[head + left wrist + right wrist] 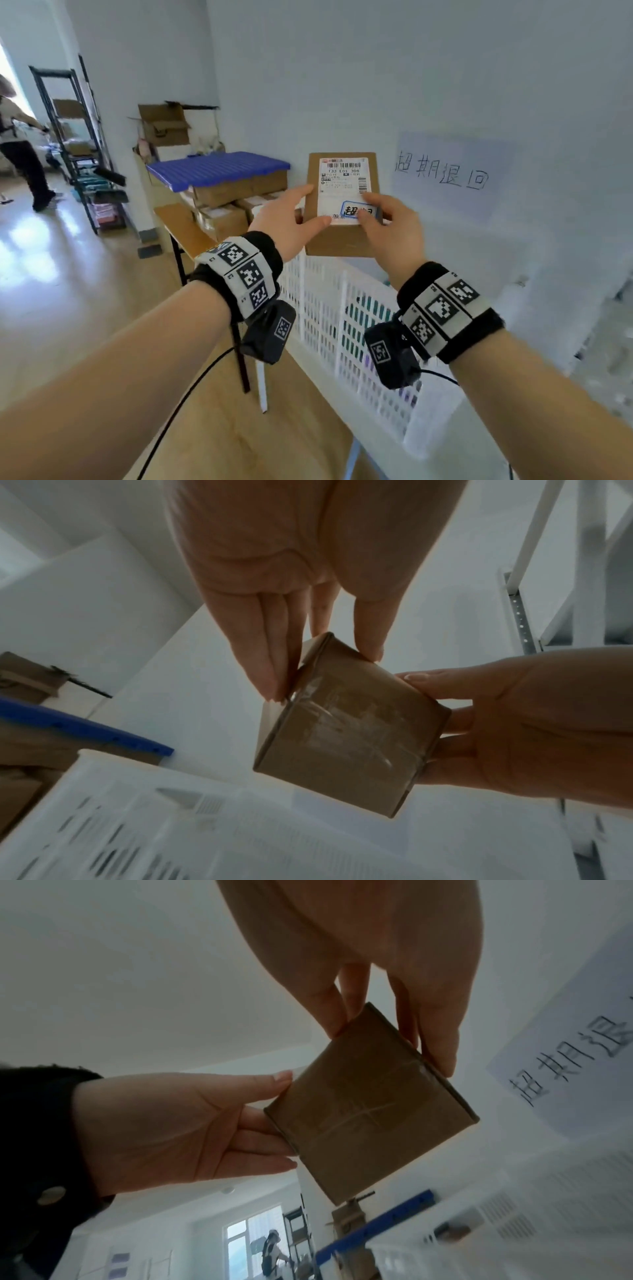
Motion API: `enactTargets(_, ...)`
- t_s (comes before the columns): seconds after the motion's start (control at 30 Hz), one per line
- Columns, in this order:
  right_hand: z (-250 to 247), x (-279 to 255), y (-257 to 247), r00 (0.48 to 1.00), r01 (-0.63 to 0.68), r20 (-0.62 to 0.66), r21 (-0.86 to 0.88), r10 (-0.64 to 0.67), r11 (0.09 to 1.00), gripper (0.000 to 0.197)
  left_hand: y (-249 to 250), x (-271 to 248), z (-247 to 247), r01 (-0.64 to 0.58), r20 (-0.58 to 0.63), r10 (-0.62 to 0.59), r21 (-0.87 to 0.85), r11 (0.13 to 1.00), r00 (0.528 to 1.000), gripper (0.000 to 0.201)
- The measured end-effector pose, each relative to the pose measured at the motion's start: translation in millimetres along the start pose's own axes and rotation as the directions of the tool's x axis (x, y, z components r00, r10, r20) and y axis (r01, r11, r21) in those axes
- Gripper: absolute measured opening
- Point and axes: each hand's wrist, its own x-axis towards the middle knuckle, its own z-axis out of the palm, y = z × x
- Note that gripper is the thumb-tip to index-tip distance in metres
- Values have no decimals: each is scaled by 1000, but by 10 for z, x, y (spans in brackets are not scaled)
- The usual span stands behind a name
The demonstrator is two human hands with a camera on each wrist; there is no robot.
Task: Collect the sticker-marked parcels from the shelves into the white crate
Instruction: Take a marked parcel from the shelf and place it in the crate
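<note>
A small brown cardboard parcel [342, 236] with a white shipping label and a blue-bordered sticker [356, 210] is held in the air above the white crate [329, 308]. My left hand [291, 222] pinches its left edge, thumb on top and fingers underneath. My right hand [387, 226] pinches its right edge, thumb on the sticker. The left wrist view shows the taped underside of the parcel [346, 729] between the left hand [308, 653] and the right hand [514, 718]. From the right wrist the parcel [369, 1110] shows between the right hand [394, 1031] and the left hand [205, 1123].
The crate stands against a white wall under a paper sign [445, 174] with handwriting. To the left a table [178, 222] carries cardboard boxes [222, 219] and a blue crate lid [219, 168]. A black shelf rack [82, 147] and another person [20, 147] stand far left.
</note>
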Motion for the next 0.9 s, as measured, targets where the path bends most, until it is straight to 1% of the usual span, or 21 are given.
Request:
enactTargets(0.1, 52, 548, 46, 1000, -12, -6, -67, 12, 998, 36, 7, 589, 21, -36, 30, 36, -4, 999, 999, 67)
enactTargets(0.17, 57, 859, 96, 999, -35, -2, -84, 35, 996, 36, 29, 968, 48, -65, 72, 61, 43, 997, 996, 67)
enactTargets(0.23, 38, 1113, 170, 997, -76, -14, -106, 74, 992, 37, 71, 1311, 118, -94, 124, 83, 83, 992, 989, 67)
enactTargets(0.3, 0, 1334, 274, 989, -147, -39, -129, 144, 981, 39, 121, 1634, 254, -99, 196, 88, 49, 994, 977, 66)
enactTargets(0.4, -99, 1611, 487, 964, -261, -89, -160, 249, 952, 43, 168, 2103, 549, -88, 328, 94, -33, 996, 940, 71)
enactTargets(0.5, -179, 1765, 693, 938, -344, -132, -273, 320, 898, 49, 169, 2480, 915, -99, 462, 113, -55, 994, 880, 78)
enactTargets(0.6, -240, 1814, 900, 892, -452, -181, -342, 414, 824, 43, 137, 2741, 1316, -132, 607, 137, -54, 990, 783, 78)
enactTargets(0.67, -278, 1815, 1031, 839, -544, -211, -355, 502, 760, 44, 109, 2841, 1547, -177, 698, 161, -51, 983, 698, 70)
enactTargets(0.77, -362, 1756, 1174, 724, -688, -267, -346, 636, 638, 57, 104, 2896, 1858, -252, 820, 182, -47, 966, 542, 60)
enactTargets(0.8, -395, 1731, 1229, 674, -737, -295, -335, 677, 587, 57, 115, 2901, 1983, -277, 855, 181, -46, 960, 486, 59)
enactTargets(0.87, -454, 1675, 1329, 577, -813, -329, -314, 747, 490, 50, 134, 2884, 2239, -324, 901, 179, -46, 945, 395, 61)
enactTargets(0.9, -492, 1646, 1384, 533, -841, -340, -312, 774, 442, 43, 147, 2862, 2375, -345, 918, 181, -53, 937, 352, 62)
